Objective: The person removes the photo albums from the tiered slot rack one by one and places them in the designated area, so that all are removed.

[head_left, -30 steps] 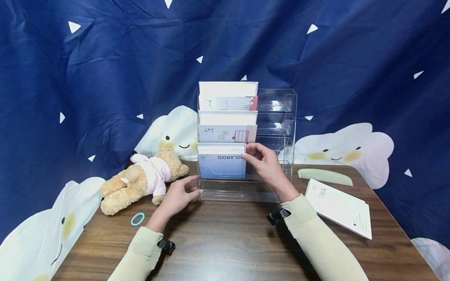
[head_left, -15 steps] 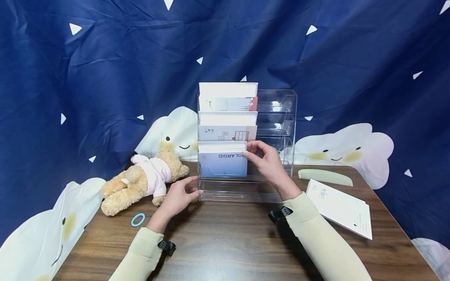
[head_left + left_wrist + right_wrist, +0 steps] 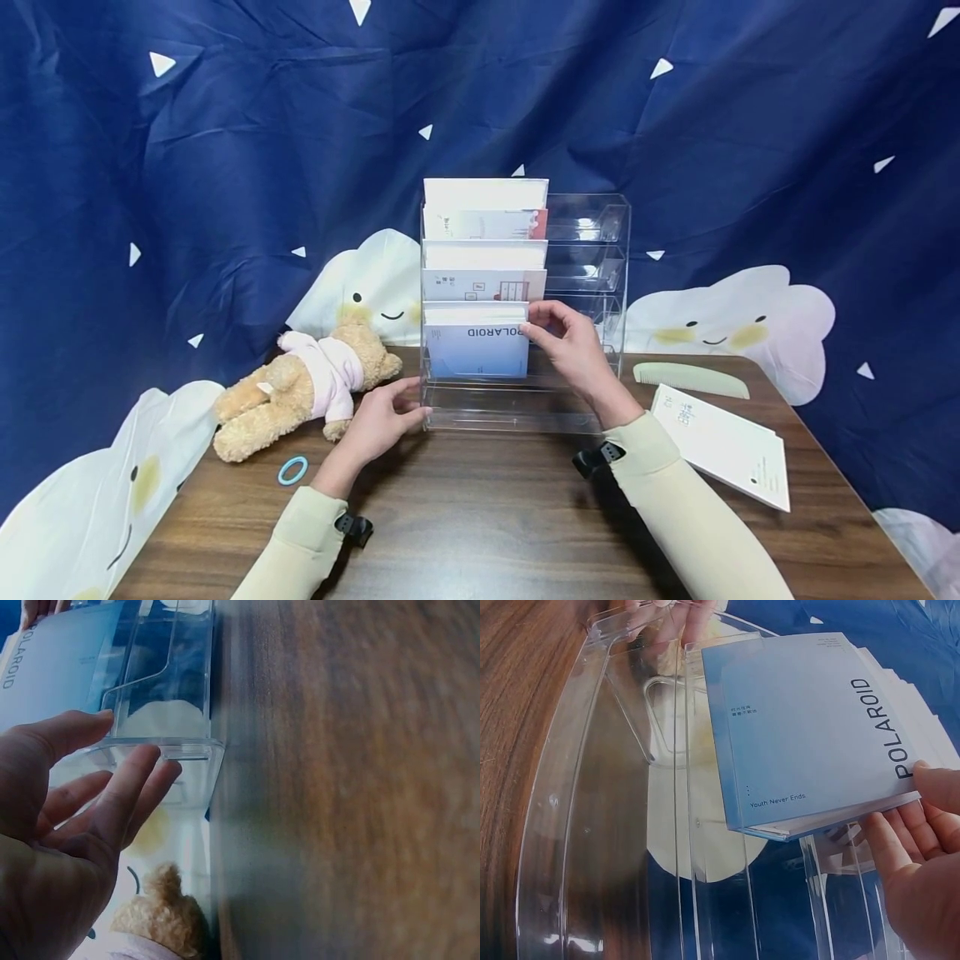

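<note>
A clear tiered rack [image 3: 510,419] stands on the table with white booklets in its upper tiers at the left. My right hand [image 3: 573,354] pinches the right edge of a stack whose front is the blue-and-white POLAROID booklet [image 3: 477,354]; in the right wrist view this booklet [image 3: 795,727] tilts, with thumb in front and fingers behind. At the rack's lower left corner is my left hand [image 3: 382,421], its thumb and fingers on either side of the clear side wall [image 3: 172,742]. The lowest tier holds nothing.
A teddy bear [image 3: 300,387] lies on the left, with a blue ring [image 3: 292,471] in front of it. On the right are a pale green comb [image 3: 690,379] and a stack of white booklets [image 3: 720,446]. A blue curtain [image 3: 300,125] hangs behind.
The POLAROID stack has shifted slightly right and up in the rack, with my right hand holding its edge. My left hand has stayed at the rack's corner.
</note>
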{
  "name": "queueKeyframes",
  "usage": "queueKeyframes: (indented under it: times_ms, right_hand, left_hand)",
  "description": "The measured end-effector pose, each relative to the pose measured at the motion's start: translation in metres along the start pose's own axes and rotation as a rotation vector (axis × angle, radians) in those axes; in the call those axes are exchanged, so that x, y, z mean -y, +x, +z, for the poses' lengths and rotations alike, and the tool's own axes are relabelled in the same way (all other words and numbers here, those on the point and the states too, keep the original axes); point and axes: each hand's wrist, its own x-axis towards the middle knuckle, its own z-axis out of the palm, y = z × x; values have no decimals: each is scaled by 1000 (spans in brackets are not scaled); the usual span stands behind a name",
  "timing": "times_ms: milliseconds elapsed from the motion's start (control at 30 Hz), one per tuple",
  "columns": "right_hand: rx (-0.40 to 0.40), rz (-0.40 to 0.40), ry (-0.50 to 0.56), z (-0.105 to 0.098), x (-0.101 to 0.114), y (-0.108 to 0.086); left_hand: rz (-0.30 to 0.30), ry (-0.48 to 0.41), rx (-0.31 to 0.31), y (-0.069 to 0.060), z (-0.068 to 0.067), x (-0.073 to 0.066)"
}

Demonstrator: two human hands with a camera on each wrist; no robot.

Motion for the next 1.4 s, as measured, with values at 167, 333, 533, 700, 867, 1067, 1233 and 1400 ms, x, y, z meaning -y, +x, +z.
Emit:
queueKeyframes:
  times_ms: [167,333,533,700,867,1067,1233,1400]
  right_hand:
    - [-2,2,0,0,-1,1]
    - [0,6,1,0,-1,1]
    - [-1,20,18,0,-1,-1]
    - [-10,25,38,0,-2,-1]
    - [-15,25,40,0,-3,-2]
    - [-15,20,44,-1,-3,-1]
    - [-15,8,40,-4,-2,-1]
    - [-25,2,17,-7,-3,-3]
  left_hand:
    - [7,-13,5,0,0,0]
    - [8,-8,6,0,0,-1]
    - [1,-4,6,-1,0,-1]
    - [9,4,8,-2,0,-2]
    - [23,10,10,-1,-1,-1]
    - [20,9,6,0,-2,2]
    - [20,4,10,1,-1,3]
    - [19,-8,15,-1,-1,3]
